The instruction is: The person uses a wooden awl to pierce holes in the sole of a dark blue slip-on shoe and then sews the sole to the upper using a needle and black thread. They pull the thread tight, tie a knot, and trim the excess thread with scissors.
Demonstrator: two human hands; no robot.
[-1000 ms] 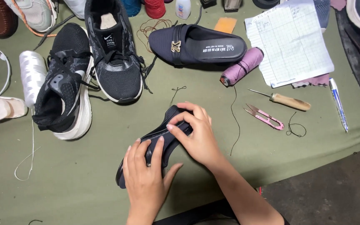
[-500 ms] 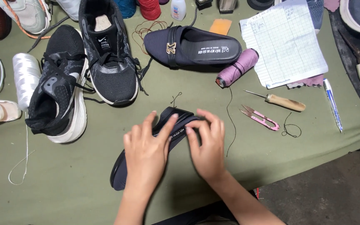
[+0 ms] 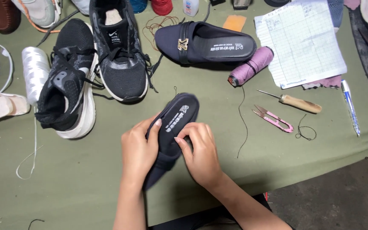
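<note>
Olive-green cloth covers the worktop, which is crowded with shoes and sewing tools. Near the middle of its front edge, both hands hold a dark navy slip-on shoe with its insole turned up and its toe pointing toward the back edge. The left hand wraps around the shoe's left side, fingers curled over the rim. The right hand closes on the right side, fingers bent and pressing down on the insole.

Just behind, toward the back edge, lies the matching dark navy slip-on shoe with a gold buckle. To its right rests a mauve spool of thread, from which a dark thread trails forward. Right of the hands lie pink thread snips, a wooden-handled awl and a small loop of dark thread. A sheet of squared paper lies at the back right corner, with a blue and white pen beside it.

Left of the held shoe stand two black knit trainers with white soles, and beyond them a white spool of glossy thread, its loose end trailing forward.
</note>
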